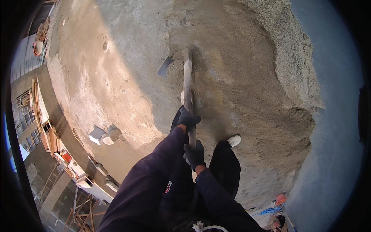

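Observation:
Both my hands, in dark gloves, are closed round the worn wooden handle of a hoe. My left hand grips farther along the handle; my right hand holds it nearer my body. The far end of the handle is down at a layer of damp sand or mortar. Just left of that end, a flat grey metal blade shows, with sandy material between it and the handle; their join is hidden. My legs stand astride the handle, one white shoe on the sandy ground.
Thick, rough sandy material borders a smooth grey surface at right. Broken blocks lie on the sunlit ground at left. Stacked planks and a ladder are farther left. An orange container and blue rope sit at lower right.

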Demonstrator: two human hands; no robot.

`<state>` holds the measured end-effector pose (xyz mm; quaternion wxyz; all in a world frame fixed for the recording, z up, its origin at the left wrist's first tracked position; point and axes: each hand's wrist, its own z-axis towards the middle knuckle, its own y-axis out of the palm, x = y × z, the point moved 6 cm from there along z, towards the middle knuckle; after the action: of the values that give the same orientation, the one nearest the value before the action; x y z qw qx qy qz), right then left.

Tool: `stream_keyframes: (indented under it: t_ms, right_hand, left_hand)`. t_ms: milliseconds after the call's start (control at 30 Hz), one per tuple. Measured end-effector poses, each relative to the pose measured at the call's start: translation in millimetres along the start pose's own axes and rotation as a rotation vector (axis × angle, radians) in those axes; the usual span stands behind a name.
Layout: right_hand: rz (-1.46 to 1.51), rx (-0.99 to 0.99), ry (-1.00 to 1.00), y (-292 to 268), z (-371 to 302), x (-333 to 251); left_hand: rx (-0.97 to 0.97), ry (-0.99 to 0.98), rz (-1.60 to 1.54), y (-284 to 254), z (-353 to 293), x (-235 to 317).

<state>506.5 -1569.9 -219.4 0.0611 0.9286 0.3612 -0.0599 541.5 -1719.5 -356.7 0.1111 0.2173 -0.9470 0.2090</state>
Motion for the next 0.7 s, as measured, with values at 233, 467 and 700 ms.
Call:
stream_keyframes:
  t_ms: [233, 467, 700]
  right_hand:
    - [-0.458, 0.117, -0.295, -166.9, 4.9, 4.8]
    - [-0.788, 0.146, -0.454, -371.1, -53.0, -0.6]
    - [-1.275, 0.540, -0.588, -514.0, -281.6, 29.7]
  left_hand:
    - [0.003, -0.125, -0.292, 137.2, -52.2, 16.6]
    - [-0.294, -0.156, -1.134, 310.5, -90.5, 58.2]
    - [-0.827, -0.175, -0.999, 429.8, -295.1, 142.0]
